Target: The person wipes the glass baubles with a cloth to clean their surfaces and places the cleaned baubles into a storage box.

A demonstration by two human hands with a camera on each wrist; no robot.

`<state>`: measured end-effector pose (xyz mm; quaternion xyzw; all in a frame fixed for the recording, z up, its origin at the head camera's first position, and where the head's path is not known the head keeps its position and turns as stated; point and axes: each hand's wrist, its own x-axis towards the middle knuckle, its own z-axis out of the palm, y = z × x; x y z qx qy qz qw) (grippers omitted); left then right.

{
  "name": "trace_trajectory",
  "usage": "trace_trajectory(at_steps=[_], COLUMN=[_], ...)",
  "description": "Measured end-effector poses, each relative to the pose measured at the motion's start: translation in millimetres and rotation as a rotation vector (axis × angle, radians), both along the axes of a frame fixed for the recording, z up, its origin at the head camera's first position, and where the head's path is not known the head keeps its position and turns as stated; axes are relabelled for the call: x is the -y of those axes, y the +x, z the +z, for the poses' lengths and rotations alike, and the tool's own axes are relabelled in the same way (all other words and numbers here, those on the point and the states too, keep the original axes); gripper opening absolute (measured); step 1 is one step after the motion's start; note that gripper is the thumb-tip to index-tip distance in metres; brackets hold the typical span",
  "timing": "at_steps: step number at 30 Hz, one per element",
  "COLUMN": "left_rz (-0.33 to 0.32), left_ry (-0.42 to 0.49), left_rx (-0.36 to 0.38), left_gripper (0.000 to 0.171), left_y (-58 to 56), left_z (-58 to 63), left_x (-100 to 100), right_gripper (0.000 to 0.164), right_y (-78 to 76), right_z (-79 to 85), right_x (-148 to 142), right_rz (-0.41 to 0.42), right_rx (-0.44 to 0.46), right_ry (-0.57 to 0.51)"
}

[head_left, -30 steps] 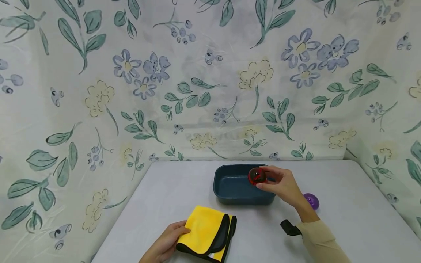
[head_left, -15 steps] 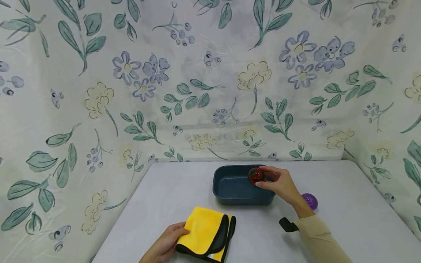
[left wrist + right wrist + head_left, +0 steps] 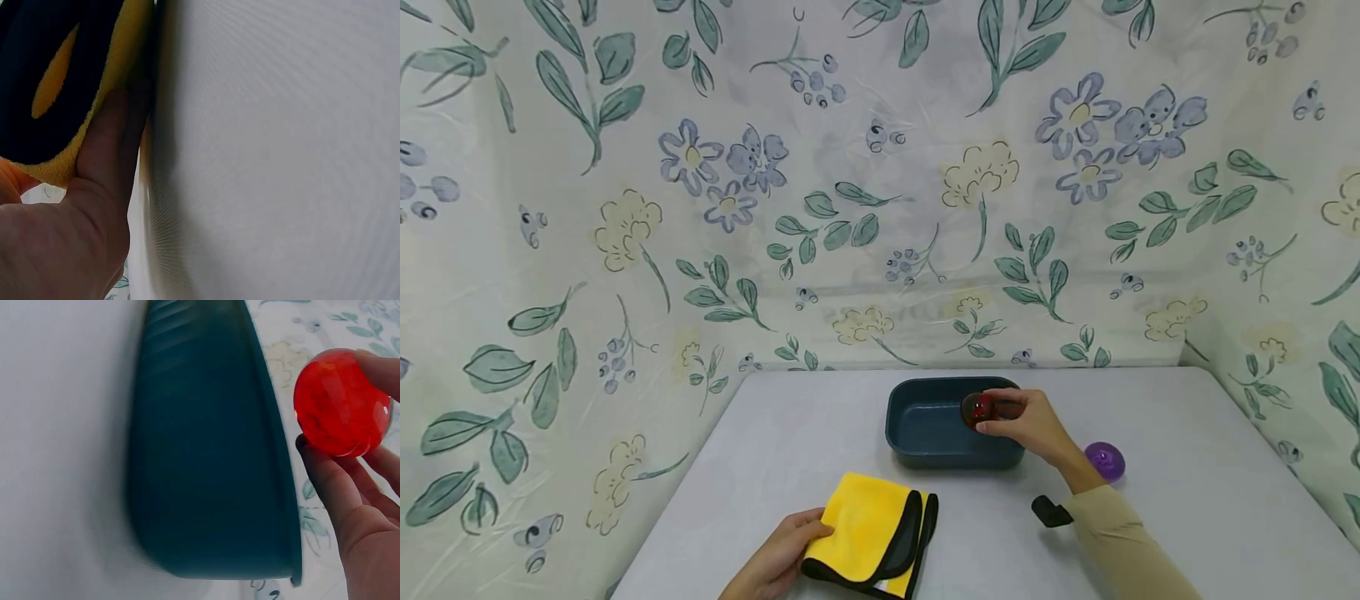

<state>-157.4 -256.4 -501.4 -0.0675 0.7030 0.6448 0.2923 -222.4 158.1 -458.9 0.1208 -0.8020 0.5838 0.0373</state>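
Note:
A clear red ball [image 3: 340,403] is pinched between the thumb and fingers of my right hand [image 3: 1026,423]. In the head view the ball [image 3: 977,410] overlaps the right part of a dark blue-green rectangular bin [image 3: 917,450]; the right wrist view shows it above the rim. My left hand [image 3: 787,546] grips the left edge of a folded yellow cloth [image 3: 861,525] with black trim, thumb on top. In the left wrist view the fingers [image 3: 106,144] lie under the cloth's fold, close over the tabletop.
A purple ball [image 3: 1105,462] lies on the white table [image 3: 760,450], right of the bin and beside my right forearm. A black wrist strap piece [image 3: 1051,512] sticks out from the right sleeve. A floral sheet [image 3: 850,208] hangs behind and at both sides.
My right hand has moved slightly left and down with the red ball, over the bin. The left hand and the yellow cloth have stayed in place.

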Motion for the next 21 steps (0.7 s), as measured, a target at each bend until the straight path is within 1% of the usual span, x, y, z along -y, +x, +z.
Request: trace_trajectory(at_steps=[3, 6, 9, 15, 21], left_rz=[0.004, 0.010, 0.012, 0.004, -0.004], left_ry=[-0.002, -0.017, -0.016, -0.002, -0.009], left_rx=[0.002, -0.029, -0.023, -0.032, -0.042], left_gripper=[0.070, 0.066, 0.064, 0.065, 0.065], left_y=[0.2, 1.9, 1.7, 2.4, 1.8], left_z=[-0.1, 1.6, 1.0, 1.0, 1.9], left_x=[-0.4, -3.0, -3.5, -2.6, -2.5], right_gripper=[0.056, 0.056, 0.056, 0.057, 0.057], right_y=[-2.0, -4.8, -7.6, -12.8, -16.1], right_z=[-3.6, -8.4, -12.8, -13.5, -12.9], right_x=[0.1, -0.7, -0.7, 1.7, 5.1], right_rz=[-0.007, -0.010, -0.011, -0.023, -0.035], right_rx=[0.016, 0.025, 0.035, 0.058, 0.057], right_ry=[0.026, 0.052, 0.069, 0.103, 0.167])
